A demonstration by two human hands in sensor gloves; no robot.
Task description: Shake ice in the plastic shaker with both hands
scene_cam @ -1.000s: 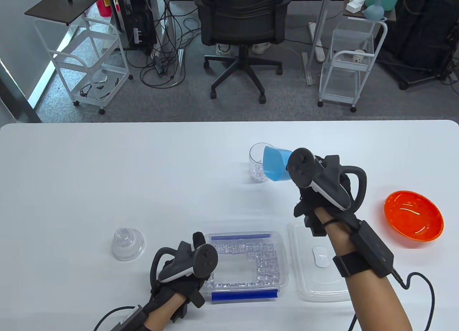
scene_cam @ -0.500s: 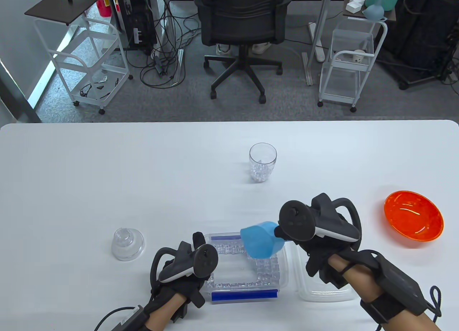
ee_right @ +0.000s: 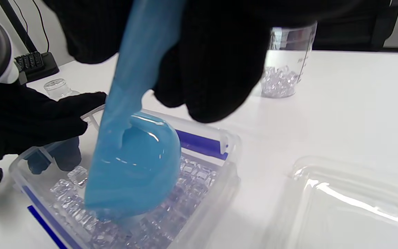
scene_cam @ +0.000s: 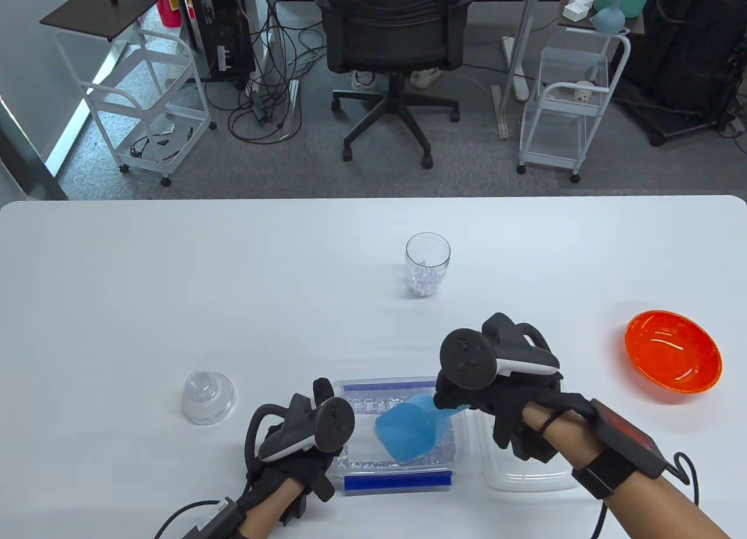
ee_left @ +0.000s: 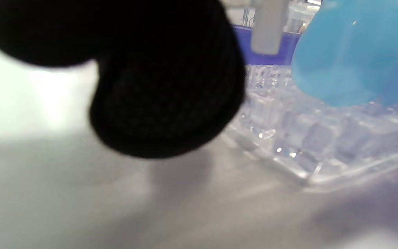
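So the right hand (scene_cam: 502, 399) is back over the ice box (scene_cam: 402, 428) now. 1 second ago it was up at the shaker (scene_cam: 428, 263) tipping the blue scoop (scene_cam: 408, 431) into it, half a second ago it was on its way back, and now the scoop's mouth is down in the cubes (ee_right: 199, 180) at the right side of the box. Fingers are clenched round the scoop handle, you can see that plainly from the right wrist view. Looks to me like a refill run, so the shaking part is a way off: the shaker has only a shallow layer of ice at the bottom, and its cap (scene_cam: 208, 396) sits on the table well off to the left, not on.

Left hand (scene_cam: 292, 440) hasn't budged, it's at the box's left end with the fingers (ee_right: 71, 107) lying along the rim, fairly straight, steadying more than gripping as far as I can tell. The left wrist view is mostly a blurry black fingertip.

Room-wise: the shaker stands open and upright in the middle of the table, well apart from everything, so the path from box to shaker is free. The box lid (scene_cam: 525, 469) lies just right of the box, under the right wrist. Orange bowl (scene_cam: 673, 352) is out at the right, clear of the route. The box walls are the only thing the scoop could catch when lifting out.
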